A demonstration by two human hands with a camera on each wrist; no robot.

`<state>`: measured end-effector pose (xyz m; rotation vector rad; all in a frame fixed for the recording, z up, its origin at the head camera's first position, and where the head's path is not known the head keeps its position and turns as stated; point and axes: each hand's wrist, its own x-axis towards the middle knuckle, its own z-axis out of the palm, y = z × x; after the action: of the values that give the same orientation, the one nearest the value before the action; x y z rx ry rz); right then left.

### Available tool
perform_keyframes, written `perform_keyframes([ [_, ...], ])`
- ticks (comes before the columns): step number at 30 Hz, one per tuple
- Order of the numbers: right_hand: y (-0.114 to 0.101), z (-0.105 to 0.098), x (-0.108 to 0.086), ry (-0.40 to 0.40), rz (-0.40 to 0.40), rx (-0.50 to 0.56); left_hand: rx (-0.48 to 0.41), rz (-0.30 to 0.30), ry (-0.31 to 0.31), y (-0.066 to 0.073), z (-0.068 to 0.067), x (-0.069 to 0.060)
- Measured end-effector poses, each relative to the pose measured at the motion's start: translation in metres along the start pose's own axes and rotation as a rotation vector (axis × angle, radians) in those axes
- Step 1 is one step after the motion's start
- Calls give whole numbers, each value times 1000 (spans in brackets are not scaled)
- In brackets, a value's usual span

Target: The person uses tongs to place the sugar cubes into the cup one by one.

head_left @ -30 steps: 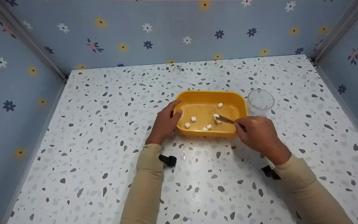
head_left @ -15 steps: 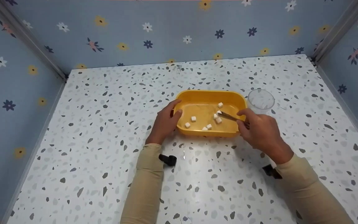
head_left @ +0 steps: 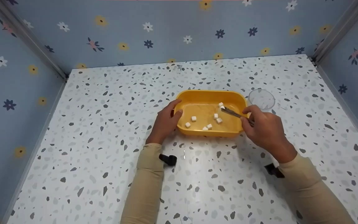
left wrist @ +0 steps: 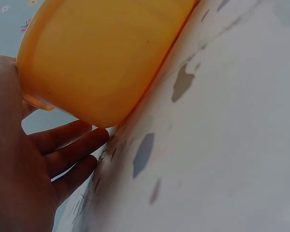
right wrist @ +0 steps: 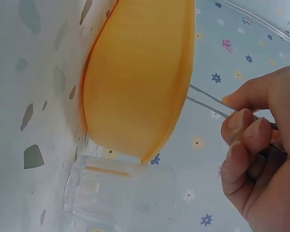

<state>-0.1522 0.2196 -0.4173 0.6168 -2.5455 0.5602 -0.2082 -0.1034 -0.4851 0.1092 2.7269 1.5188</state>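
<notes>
Speckled white tabletop (head_left: 104, 174) bears the yellow tray (head_left: 210, 133), with the clear cup (right wrist: 121, 193) just beside its right end. Your left hand (head_left: 164, 123) grips the tray's left rim; a steady hold there should stop it sliding. Your right hand (head_left: 267, 129) pinches the tweezers (head_left: 232, 112), tips at the white cubes (head_left: 221, 105) in the tray's far right part; whether they clamp one, I cannot tell. Ideally, set the tips on opposite faces, squeeze gently, and lift clear of the neighbouring cube.

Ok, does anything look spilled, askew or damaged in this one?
Nothing stands out: the white cubes are inside the yellow tray, the clear cup stands upright beside it, and I see no damage.
</notes>
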Motion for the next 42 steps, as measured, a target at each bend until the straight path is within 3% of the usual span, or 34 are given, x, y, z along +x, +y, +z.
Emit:
perform_keyframes([
  [12, 5, -4, 2, 38, -23, -5, 6, 1, -9, 0, 0, 1],
  [21, 7, -11, 3, 42, 20, -12, 6, 1, -8, 1, -1, 1],
  [30, 13, -18, 5, 105, 0, -39, 11, -5, 2, 1, 1, 1],
  [42, 20, -33, 8, 181, 58, -60, 10, -21, -1, 1, 0, 0],
])
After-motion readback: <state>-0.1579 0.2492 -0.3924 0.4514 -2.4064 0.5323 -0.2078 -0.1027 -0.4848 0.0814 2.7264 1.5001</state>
